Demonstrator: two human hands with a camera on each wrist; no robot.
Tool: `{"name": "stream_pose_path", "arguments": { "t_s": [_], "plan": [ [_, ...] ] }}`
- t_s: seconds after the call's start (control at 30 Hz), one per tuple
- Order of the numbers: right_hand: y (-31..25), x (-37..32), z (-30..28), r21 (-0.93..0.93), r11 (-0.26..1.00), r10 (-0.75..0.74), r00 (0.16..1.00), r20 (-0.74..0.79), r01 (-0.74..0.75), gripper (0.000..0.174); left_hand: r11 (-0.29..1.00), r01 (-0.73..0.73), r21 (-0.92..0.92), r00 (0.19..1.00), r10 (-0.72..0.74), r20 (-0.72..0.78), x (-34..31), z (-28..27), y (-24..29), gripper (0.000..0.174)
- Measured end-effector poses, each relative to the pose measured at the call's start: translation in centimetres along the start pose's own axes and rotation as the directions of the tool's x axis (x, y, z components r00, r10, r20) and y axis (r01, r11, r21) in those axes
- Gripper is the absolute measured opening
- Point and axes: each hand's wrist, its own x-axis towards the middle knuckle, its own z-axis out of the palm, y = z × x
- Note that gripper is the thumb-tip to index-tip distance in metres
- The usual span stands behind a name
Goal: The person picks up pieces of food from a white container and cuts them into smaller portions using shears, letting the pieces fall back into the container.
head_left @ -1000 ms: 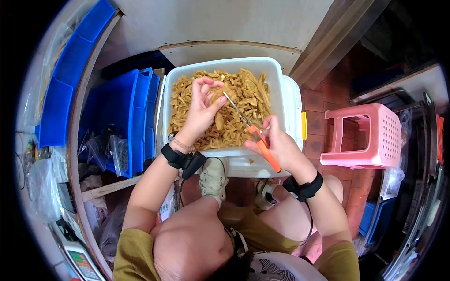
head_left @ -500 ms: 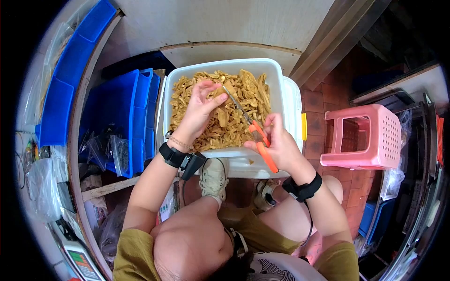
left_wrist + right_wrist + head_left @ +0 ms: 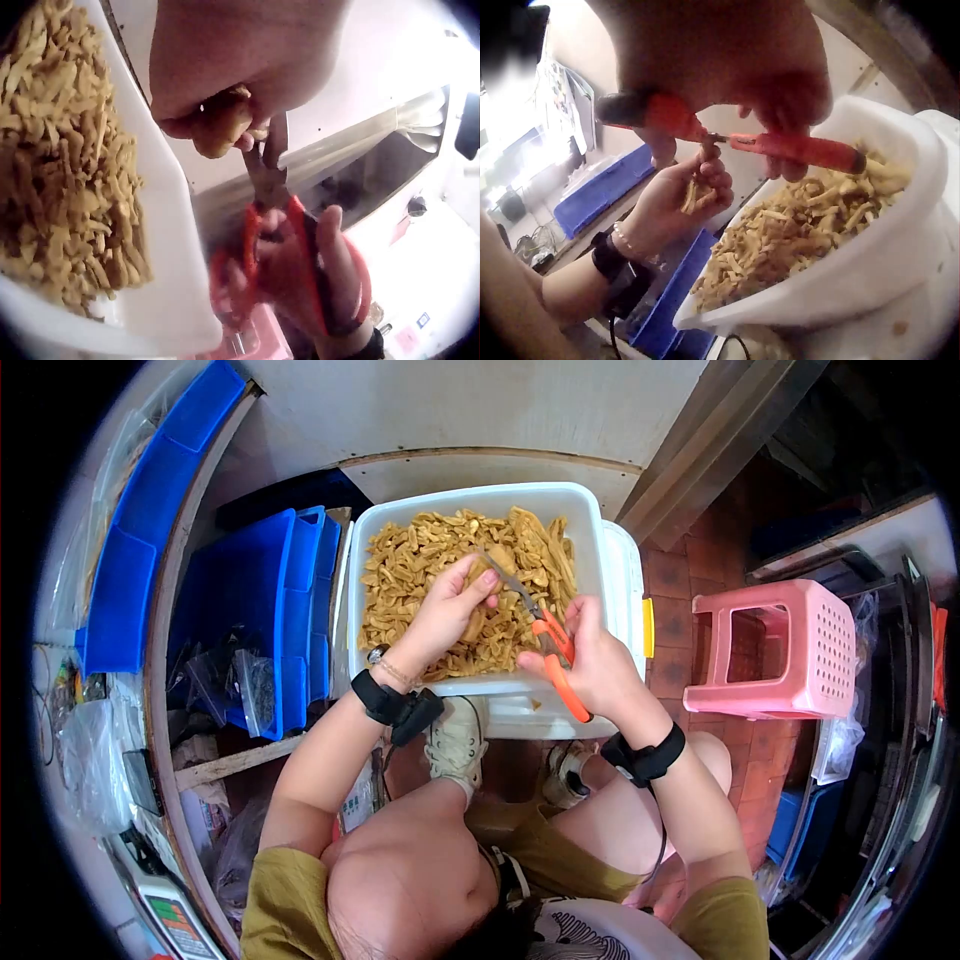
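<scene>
A white plastic tub (image 3: 585, 505) in front of me holds a heap of yellow-brown dried strips (image 3: 405, 565). My left hand (image 3: 450, 605) is over the heap, its fingers curled round a brown dried piece (image 3: 223, 129), mostly hidden by the hand in the left wrist view. Orange-handled scissors (image 3: 551, 635) are gripped by my right hand (image 3: 605, 668) near the tub's right front corner. Their handles are spread, and in the left wrist view the blades (image 3: 268, 161) stand apart, tips right at the left fingers and the piece.
Blue bins (image 3: 240, 600) stand left of the tub, with small plastic bags (image 3: 252, 685) in them. A white lid with a yellow clip (image 3: 649, 628) shows at the tub's right. Farther right, a pink stool (image 3: 790, 650) is on the tiled floor. A pale panel (image 3: 480, 420) rises behind the tub.
My left hand has come lower and a little right, towards the right hand, with its fingers curled in more. The scissors stay in the right hand, their tips slightly lower and further right.
</scene>
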Motion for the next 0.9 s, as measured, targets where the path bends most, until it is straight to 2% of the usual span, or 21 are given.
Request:
{"name": "stream_pose_path", "arguments": {
  "t_s": [0.1, 0.2, 0.27, 0.37, 0.43, 0.57, 0.63, 0.67, 0.83, 0.9],
  "plan": [
    [0.6, 0.2, 0.5, 0.038, 0.999, -0.032, 0.999, -0.008, 0.032, 0.072, 1.0, -0.02, 0.002, 0.999, 0.02, 0.049, 0.0, 0.4, -0.7, 0.027],
    [0.6, 0.2, 0.2, 0.042, 0.999, -0.03, 1.0, 0.005, 0.03, 0.071, 0.999, -0.039, -0.003, 0.999, 0.039, 0.026, 0.0, 0.7, -0.5, 0.027],
    [0.2, 0.2, -0.2, 0.025, 0.999, -0.028, 1.0, 0.012, 0.028, 0.071, 0.997, -0.028, 0.076, 1.0, 0.028, 0.008, 0.1, 0.3, -0.2, 0.026],
    [-0.1, 0.2, -0.7, 0.04, 0.999, -0.012, 0.998, 0.055, 0.01, 0.065, 0.998, -0.046, 0.043, 0.998, 0.047, -0.028, 0.3, -0.1, -0.1, 0.025],
    [0.2, 0.2, -0.5, 0.149, 0.982, -0.111, 0.994, -0.016, 0.112, 0.061, 0.998, -0.045, 0.044, 0.999, 0.046, -0.024, 0.4, -0.6, 0.0, 0.024],
    [0.1, 0.1, -0.5, 0.186, 0.97, -0.147, 0.987, -0.062, 0.157, 0.06, 0.997, -0.044, 0.07, 0.999, 0.045, -0.015, 0.5, -0.7, 0.5, 0.022],
    [-0.8, -0.2, -1.3, 0.058, 0.998, -0.025, 1.0, 0.014, 0.024, 0.06, 0.995, 0.001, 0.102, 1.0, -0.002, 0.01, 0.1, -0.4, 1.5, 0.022],
    [-0.8, -0.1, -1.3, 0.058, 0.998, -0.024, 1.0, 0.014, 0.023, 0.06, 0.99, 0.045, 0.136, 0.998, -0.051, 0.035, 0.0, -0.3, 1.7, 0.021],
    [-0.9, -0.2, -1.6, -0.028, 0.999, 0.038, 0.997, 0.073, -0.036, 0.06, 0.971, 0.021, 0.238, 0.984, -0.062, 0.166, 0.5, -0.8, 0.4, 0.022],
    [-0.7, -0.2, -1.6, 0.016, 1.0, 0.005, 0.999, 0.054, -0.006, 0.06, 0.967, 0.009, 0.254, 0.978, -0.061, 0.198, 0.7, -1.2, 0.3, 0.023]
  ]
}}
